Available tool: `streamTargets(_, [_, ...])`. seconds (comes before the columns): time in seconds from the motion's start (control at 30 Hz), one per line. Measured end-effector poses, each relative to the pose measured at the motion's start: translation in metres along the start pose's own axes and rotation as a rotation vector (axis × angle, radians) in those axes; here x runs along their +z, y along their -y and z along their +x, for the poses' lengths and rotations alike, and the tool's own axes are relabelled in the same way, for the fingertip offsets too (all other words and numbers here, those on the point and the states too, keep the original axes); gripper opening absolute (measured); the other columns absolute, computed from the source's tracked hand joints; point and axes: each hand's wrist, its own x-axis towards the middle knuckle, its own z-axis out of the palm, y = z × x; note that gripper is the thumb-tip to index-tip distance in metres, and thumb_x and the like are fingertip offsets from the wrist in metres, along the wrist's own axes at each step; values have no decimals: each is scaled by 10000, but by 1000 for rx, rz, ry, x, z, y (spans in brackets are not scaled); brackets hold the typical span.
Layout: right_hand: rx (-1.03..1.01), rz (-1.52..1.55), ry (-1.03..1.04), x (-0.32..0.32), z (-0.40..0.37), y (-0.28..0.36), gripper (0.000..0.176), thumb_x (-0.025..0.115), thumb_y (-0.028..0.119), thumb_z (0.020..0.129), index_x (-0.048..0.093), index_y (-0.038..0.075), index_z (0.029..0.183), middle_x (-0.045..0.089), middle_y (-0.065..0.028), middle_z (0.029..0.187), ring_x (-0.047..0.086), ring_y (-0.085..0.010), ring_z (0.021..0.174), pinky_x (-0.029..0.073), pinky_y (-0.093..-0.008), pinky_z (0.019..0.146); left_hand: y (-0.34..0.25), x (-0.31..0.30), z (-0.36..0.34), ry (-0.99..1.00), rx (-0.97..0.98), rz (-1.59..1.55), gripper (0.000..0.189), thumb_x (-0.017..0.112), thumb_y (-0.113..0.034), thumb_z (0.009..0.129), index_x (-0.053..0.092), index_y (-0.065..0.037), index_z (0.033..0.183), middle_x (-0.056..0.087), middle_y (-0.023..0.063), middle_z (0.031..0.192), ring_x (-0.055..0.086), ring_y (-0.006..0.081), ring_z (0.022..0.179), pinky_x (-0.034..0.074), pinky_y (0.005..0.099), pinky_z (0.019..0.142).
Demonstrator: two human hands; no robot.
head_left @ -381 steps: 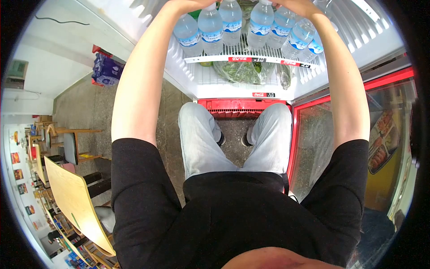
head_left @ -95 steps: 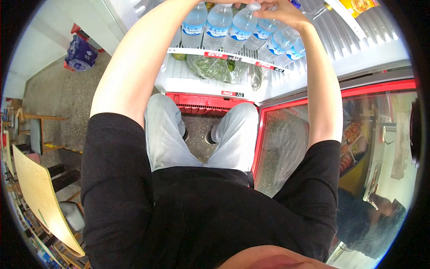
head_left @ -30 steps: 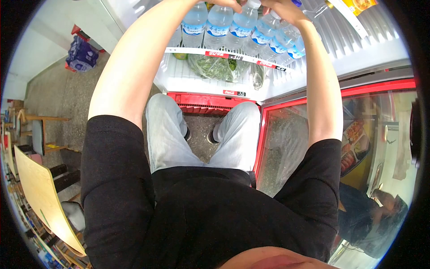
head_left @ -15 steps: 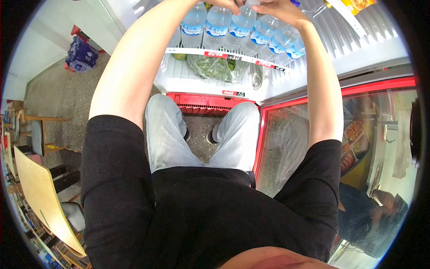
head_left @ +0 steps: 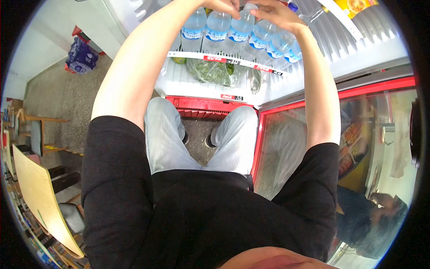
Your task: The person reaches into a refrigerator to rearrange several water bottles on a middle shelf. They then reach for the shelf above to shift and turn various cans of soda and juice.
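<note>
Fridge shelf (head_left: 233,58): left hand (head_left: 220,5), right hand (head_left: 276,12) atop bottles (head_left: 241,29), grasp cropped.

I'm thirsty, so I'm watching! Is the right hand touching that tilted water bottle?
Touching. The head view shows the right hand pinching the white cap of the tilted water bottle, with no gap.

A clear bag of leafy greens (head_left: 214,71) lies on the fridge's lower shelf above a red grille (head_left: 204,106), the red-framed glass door (head_left: 286,148) stands open alongside, and a blue-wrapped pack (head_left: 82,58) and wooden chair (head_left: 33,188) sit on the speckled floor (head_left: 58,103).
</note>
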Motion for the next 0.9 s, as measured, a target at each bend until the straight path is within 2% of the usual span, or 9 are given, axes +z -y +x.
streamTargets(0.03, [37, -29, -1, -1, 0, 2, 638, 778, 377, 926, 589, 44, 1437, 743, -136, 1159, 685, -172, 1056, 545, -326, 930, 3, 0, 1, -5, 5, 3, 428, 737, -375, 782, 776, -51, 1059, 777, 108, 958, 718, 227, 852, 554, 368, 757])
streamTargets(0.13, [-10, -89, -19, 6, 2, -10, 710, 767, 541, 879, 613, 115, 1426, 749, -71, 1064, 675, -169, 1053, 474, -349, 984, -4, -2, -3, -3, -24, -5, 424, 743, -370, 784, 777, -45, 1053, 779, 115, 963, 721, 234, 865, 554, 368, 772])
streamTargets(0.23, [67, -193, -51, 4, 4, -18, 747, 738, 579, 893, 568, 130, 1466, 758, -81, 1049, 675, -182, 1131, 454, -369, 1034, -11, -6, -10, 4, 7, -21, 412, 739, -369, 785, 779, -44, 1035, 777, 111, 947, 720, 233, 863, 554, 365, 766])
streamTargets(0.33, [12, -169, -98, 9, 0, -8, 645, 670, 605, 930, 690, 84, 1308, 768, -97, 951, 709, -205, 1023, 492, -363, 974, -6, -2, -3, 23, -32, -20, 402, 735, -365, 783, 779, -47, 1024, 776, 109, 938, 717, 228, 856, 555, 366, 760])
streamTargets(0.43, [52, -81, -7, -3, 5, -11, 631, 781, 380, 920, 606, 30, 1415, 745, -139, 1164, 689, -180, 1053, 544, -327, 928, 0, 0, 2, 15, -4, -9, 407, 731, -367, 779, 778, -48, 1028, 775, 109, 937, 715, 225, 846, 556, 365, 754])
streamTargets(0.53, [104, -34, 11, -3, 6, -7, 624, 789, 373, 913, 618, 21, 1399, 746, -138, 1170, 690, -187, 1057, 543, -326, 931, -1, 0, 0, 10, -13, -19, 413, 729, -373, 776, 777, -46, 1024, 773, 106, 925, 713, 223, 836, 555, 359, 746])
streamTargets(0.9, [44, -50, -8, -2, 4, -7, 573, 810, 367, 895, 670, 25, 1332, 758, -111, 1111, 692, -172, 1028, 541, -320, 918, -5, -2, -4, -9, -32, -12, 418, 729, -396, 775, 780, -51, 1004, 771, 101, 916, 710, 221, 831, 550, 370, 745])
